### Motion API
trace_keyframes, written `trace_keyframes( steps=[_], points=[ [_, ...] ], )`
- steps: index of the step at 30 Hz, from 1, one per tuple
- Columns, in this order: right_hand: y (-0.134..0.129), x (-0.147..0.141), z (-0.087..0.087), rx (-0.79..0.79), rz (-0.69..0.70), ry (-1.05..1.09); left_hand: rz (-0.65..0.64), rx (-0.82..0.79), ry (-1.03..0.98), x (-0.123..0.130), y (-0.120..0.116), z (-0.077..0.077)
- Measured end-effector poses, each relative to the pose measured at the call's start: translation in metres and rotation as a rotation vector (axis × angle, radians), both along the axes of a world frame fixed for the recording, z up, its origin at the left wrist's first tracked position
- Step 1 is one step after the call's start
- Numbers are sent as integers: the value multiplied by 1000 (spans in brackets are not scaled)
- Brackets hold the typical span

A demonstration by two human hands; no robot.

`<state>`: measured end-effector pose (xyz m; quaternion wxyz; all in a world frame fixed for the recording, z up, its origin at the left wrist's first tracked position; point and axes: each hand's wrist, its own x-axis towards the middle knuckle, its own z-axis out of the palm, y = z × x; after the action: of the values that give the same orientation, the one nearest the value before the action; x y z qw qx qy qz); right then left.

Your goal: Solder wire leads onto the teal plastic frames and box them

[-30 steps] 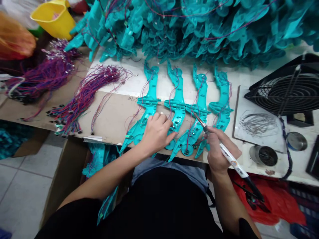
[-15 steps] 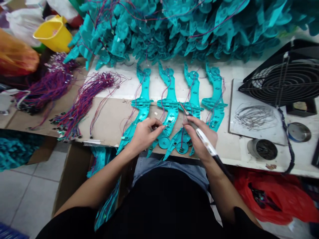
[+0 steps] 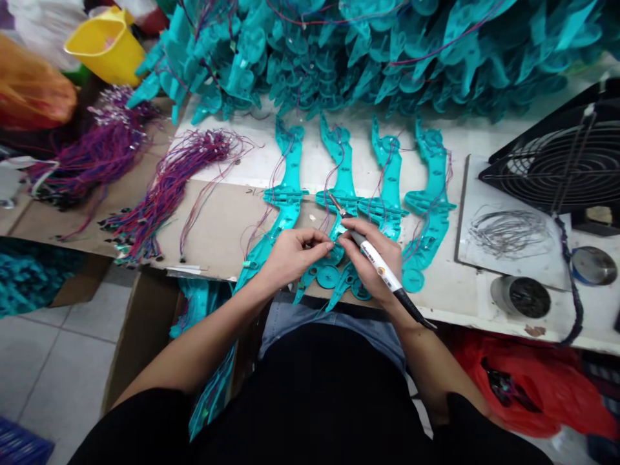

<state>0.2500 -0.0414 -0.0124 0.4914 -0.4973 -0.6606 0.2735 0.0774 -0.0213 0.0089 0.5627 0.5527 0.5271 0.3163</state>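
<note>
My right hand is closed round a soldering iron with a white and black handle, its metal tip slanting up and left over a teal plastic shell. The thumb and forefinger of my left hand are pinched close to my right fingertips, above the same shell; what they hold is too small to make out. Thin red and purple wires run along this shell. Beside it lie more teal shells: one to the left, another partly under my right hand, and one at the right.
A pile of teal shells fills the back of the table. Wire bundles lie at left near a yellow container. At right are a black fan, a board with thin wire and a round tin.
My right hand has moved left with the soldering iron, and its fingers now meet my left hand's. The iron's tip has shifted from the third shell to the second. The view has shifted slightly.
</note>
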Motion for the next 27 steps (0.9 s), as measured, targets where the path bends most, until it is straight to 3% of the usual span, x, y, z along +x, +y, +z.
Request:
trace_keyframes(
  steps=[5,9,13,19,27],
  points=[
    [-3,4,4,6,-82,-28,19,62,58,1,5,-4],
    [-17,21,6,143,-213,-78,33,131,159,4,8,-11],
    [-35,33,3,228,-238,-41,38,180,221,7,9,-20],
    [-49,35,-1,198,-145,28,-16,174,243,-1,6,-20],
    [-48,30,-1,181,-42,-22,-21,154,249,-5,1,-24]
  ],
)
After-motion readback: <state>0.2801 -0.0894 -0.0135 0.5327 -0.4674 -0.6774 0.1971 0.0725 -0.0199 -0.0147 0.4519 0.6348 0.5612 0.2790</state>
